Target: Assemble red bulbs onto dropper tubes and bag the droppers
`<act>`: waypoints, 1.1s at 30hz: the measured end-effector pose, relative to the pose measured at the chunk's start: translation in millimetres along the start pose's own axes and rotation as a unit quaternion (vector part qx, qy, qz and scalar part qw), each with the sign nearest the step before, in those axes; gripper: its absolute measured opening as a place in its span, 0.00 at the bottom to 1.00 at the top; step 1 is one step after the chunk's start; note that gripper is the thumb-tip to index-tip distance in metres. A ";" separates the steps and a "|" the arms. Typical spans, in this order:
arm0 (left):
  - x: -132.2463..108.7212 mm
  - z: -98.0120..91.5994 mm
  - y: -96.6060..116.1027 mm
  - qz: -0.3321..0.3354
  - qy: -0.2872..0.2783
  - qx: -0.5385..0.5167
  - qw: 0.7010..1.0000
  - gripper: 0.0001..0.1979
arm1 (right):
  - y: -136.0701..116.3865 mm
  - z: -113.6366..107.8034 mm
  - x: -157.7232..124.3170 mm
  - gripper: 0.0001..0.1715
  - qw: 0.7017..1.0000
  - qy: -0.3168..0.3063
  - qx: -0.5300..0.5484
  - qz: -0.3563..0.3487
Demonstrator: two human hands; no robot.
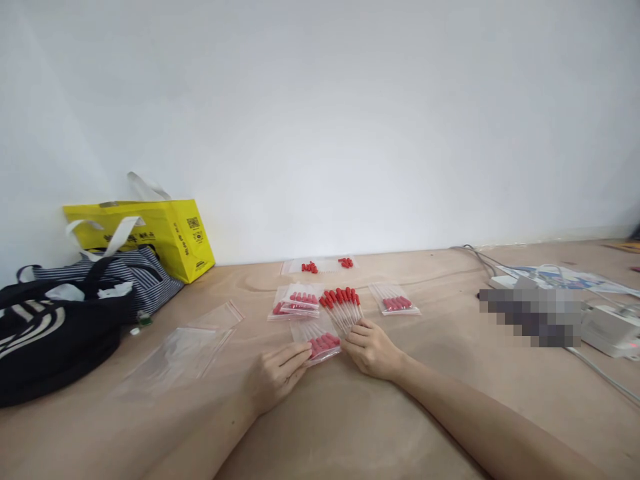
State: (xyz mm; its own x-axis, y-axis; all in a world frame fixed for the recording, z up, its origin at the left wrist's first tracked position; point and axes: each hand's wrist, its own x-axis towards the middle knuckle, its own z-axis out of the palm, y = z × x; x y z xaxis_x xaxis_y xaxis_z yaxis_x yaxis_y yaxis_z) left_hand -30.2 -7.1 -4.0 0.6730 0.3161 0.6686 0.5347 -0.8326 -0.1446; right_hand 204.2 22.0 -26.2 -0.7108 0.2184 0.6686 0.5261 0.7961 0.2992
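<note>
Between my hands is a clear zip bag (324,343) holding several glass droppers with red rubber bulbs, its bulb end toward me. Closed around the bag's left edge are the fingers of my left hand (281,373). My right hand (373,350) has its fingers curled at the right edge of the same bag; its fingertips are partly hidden. Just beyond that hand, a fan of loose droppers (343,303) lies with red bulbs pointing away. Filled zip bags (296,301) are stacked behind my bag, and another filled bag (397,300) lies to the right.
Flat clear bags (187,343) lie at left. Near the wall, loose red bulbs (310,267) rest on a clear bag. A yellow tote (187,230), a striped bag (155,273) and a black bag (55,347) stand left. Cables and a white power adapter (610,330) occupy the right.
</note>
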 end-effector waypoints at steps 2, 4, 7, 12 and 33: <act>0.2 1.2 0.1 0.007 0.003 -0.005 1.000 0.10 | -0.3 -0.4 0.3 0.15 1.000 -0.001 0.008 0.003; 0.2 2.3 0.3 0.012 0.011 -0.009 1.000 0.10 | -1.2 -1.0 1.3 0.13 1.000 0.001 0.011 0.006; 0.9 3.3 0.8 0.022 0.035 -0.015 0.999 0.09 | -3.8 -1.5 4.2 0.11 1.000 0.011 0.006 0.004; 6.0 4.6 3.1 0.036 0.073 -0.022 0.996 0.08 | -8.4 1.4 8.9 0.10 0.999 0.031 0.011 -0.024; 11.6 15.4 11.5 0.061 0.080 0.018 0.995 0.08 | -23.8 0.3 18.5 0.10 0.997 0.068 0.032 -0.008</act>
State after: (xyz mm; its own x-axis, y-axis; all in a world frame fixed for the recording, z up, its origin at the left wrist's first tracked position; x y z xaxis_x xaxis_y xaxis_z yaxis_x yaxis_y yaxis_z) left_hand -8.4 -6.0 -9.1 0.6458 0.1356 0.7514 0.4747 -0.8421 -0.2559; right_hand 178.4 7.2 -21.1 -0.6465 0.1309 0.7516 0.4818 0.8339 0.2692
